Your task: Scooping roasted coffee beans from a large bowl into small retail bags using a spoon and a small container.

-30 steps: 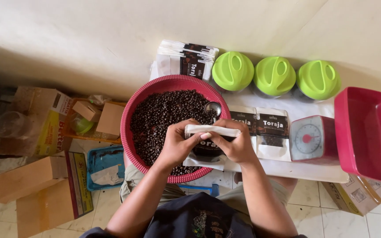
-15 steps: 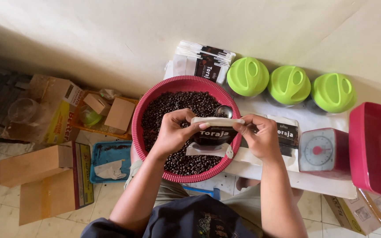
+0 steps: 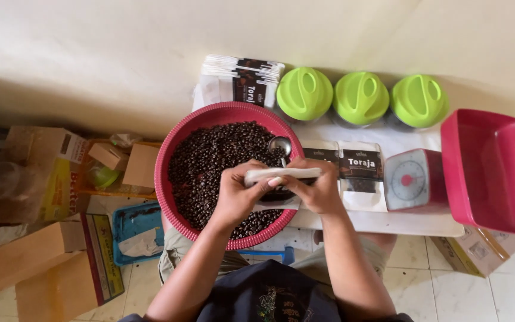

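Observation:
A round red basket point(image 3: 177, 143) full of dark coffee beans point(image 3: 210, 161) rests on my lap. Over its right side, my left hand point(image 3: 236, 194) and my right hand point(image 3: 317, 191) both pinch the white top edge of a small pouch point(image 3: 284, 174), which is held upright with its black front partly hidden by my fingers. A metal spoon point(image 3: 280, 145) lies in the beans just behind the pouch.
Two pouches point(image 3: 362, 176) lie on the low white table point(image 3: 388, 222), beside a small pink scale point(image 3: 412, 179) and a red tub point(image 3: 490, 170). Three green-lidded jars point(image 3: 362, 96) and a pouch stack point(image 3: 239, 80) line the wall. Cardboard boxes point(image 3: 37, 262) sit left.
The view has shifted slightly. My hands came closer together on the pouch's top edge, still over the basket's right side.

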